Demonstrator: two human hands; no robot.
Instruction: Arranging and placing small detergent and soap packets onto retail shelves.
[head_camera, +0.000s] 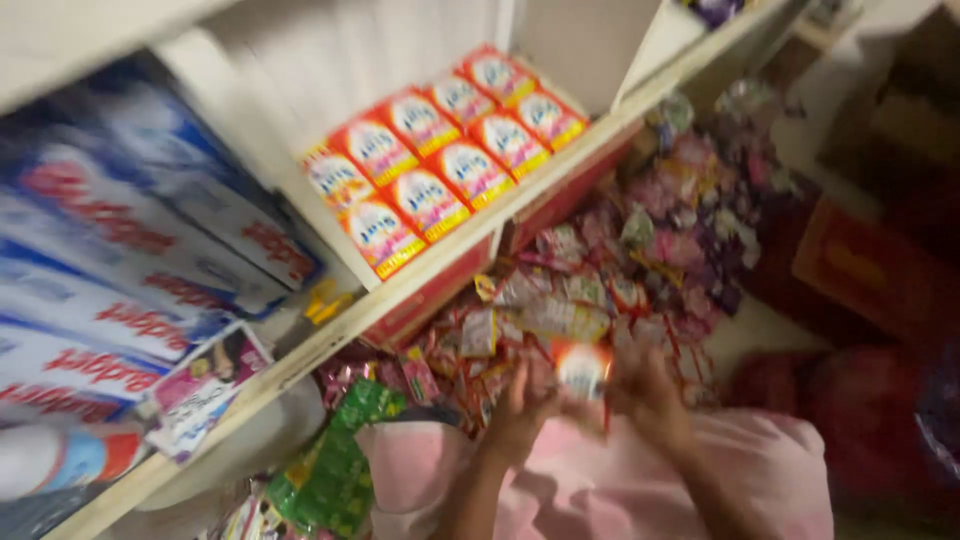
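Red-and-white pack (583, 372), held low over pink cloth (640, 480), just before a heap of sachets (560, 310) under the shelf (420, 275). Gripped between left hand (522, 408) and right hand (645, 392), fingers curled against its sides, though blur hides how tightly. Same-coloured packs (440, 160) stacked upright in rows on the shelf above, faces out.

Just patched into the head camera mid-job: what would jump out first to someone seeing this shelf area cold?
The rows of red and orange boxes packed on the white shelf at top centre grab the eye first. Below the shelf lies a heap of small bright sachets. At the bottom, the left hand and right hand together hold a small red and white packet, blurred, over pink cloth.
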